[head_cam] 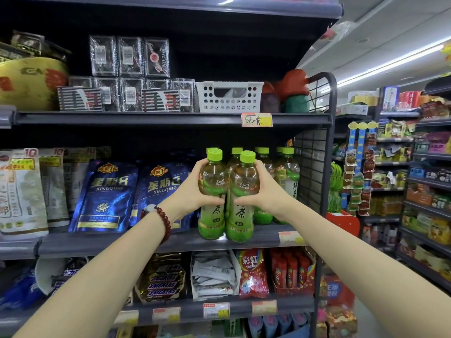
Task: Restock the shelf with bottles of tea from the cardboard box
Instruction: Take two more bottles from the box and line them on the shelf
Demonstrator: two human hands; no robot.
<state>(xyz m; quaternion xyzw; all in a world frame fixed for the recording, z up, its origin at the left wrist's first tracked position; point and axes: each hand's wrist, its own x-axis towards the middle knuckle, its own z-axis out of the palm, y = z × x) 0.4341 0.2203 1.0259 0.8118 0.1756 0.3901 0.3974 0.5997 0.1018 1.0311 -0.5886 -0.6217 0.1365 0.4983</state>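
Two green-capped bottles of tea stand side by side at the front of the middle shelf (170, 242). My left hand (192, 189) grips the left bottle (211, 215) round its middle. The right bottle (240, 220) is held the same way by my right hand (266, 189). Both bottle bases touch the shelf near its front edge. Several more tea bottles (286, 176) stand in rows behind them, against the wire side panel. The cardboard box is not in view.
Blue snack bags (105, 191) fill the shelf left of the bottles. A wire mesh panel (314, 167) closes the shelf's right end. Above sit a white plastic basket (229, 96) and wrapped boxes. Snickers bars and candy fill the shelf below. An aisle runs on the right.
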